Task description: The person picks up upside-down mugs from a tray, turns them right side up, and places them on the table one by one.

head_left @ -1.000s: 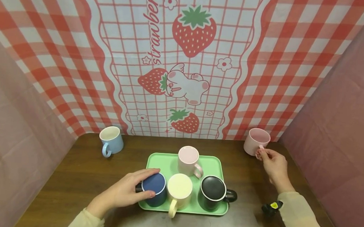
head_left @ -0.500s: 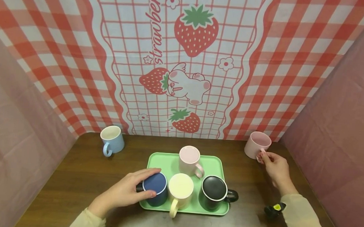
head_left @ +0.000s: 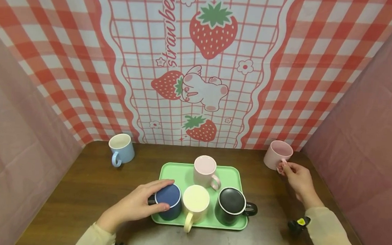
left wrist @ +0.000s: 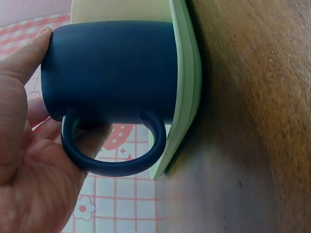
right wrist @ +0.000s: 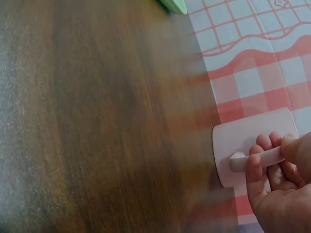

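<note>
My left hand [head_left: 138, 204] holds a dark blue mug [head_left: 167, 202] near its top, thumb on the near side and fingers on the far side. In the left wrist view, the black-looking handle [left wrist: 116, 167] loops beside the palm, and the mug's base meets the green tray [left wrist: 187, 73]. At the back right corner of the table, my right hand [head_left: 297, 179] pinches the handle [right wrist: 269, 156] of a pink mug [head_left: 275, 158]. This mug is upright, its base at the tabletop in the right wrist view. My right fingers partly hide its handle.
On the green tray also stand a pale pink mug [head_left: 203, 176], a cream mug [head_left: 195, 204] and a black mug [head_left: 230, 209] whose handle juts past the right rim. A light blue mug [head_left: 123, 150] stands back left. Checked cloth [head_left: 305, 69] hangs behind the table.
The pink mug in my right hand has come down slightly, then stayed put. My left hand keeps its place on the dark blue mug. The head view has shifted a little.
</note>
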Available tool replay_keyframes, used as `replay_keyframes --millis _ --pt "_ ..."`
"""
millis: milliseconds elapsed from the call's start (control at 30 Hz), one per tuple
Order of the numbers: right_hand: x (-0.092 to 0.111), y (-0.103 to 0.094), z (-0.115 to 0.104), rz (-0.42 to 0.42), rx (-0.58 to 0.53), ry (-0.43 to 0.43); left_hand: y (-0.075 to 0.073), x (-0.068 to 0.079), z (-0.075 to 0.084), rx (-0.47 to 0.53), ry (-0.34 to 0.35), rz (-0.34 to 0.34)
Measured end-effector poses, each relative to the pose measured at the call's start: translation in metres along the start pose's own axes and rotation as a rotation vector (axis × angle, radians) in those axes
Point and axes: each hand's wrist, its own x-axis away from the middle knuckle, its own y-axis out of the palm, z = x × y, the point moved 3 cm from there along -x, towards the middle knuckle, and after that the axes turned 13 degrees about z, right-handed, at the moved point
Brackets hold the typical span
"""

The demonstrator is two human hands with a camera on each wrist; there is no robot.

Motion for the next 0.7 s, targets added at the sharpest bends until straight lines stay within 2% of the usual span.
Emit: replay_keyframes --millis 467,567,700 --pt "0.001 0.001 -0.001 0.042 0.09 -0.047 -0.001 0.001 -0.001 0.016 -0.022 0.002" --pt "0.002 -0.003 -0.003 0.043 0.172 -0.092 -0.001 0.001 -0.001 0.019 -0.02 0.001" --pt "0.007 -0.008 -0.015 0.061 0.3 -0.223 -0.001 0.0 -0.001 0.025 -0.017 -0.004"
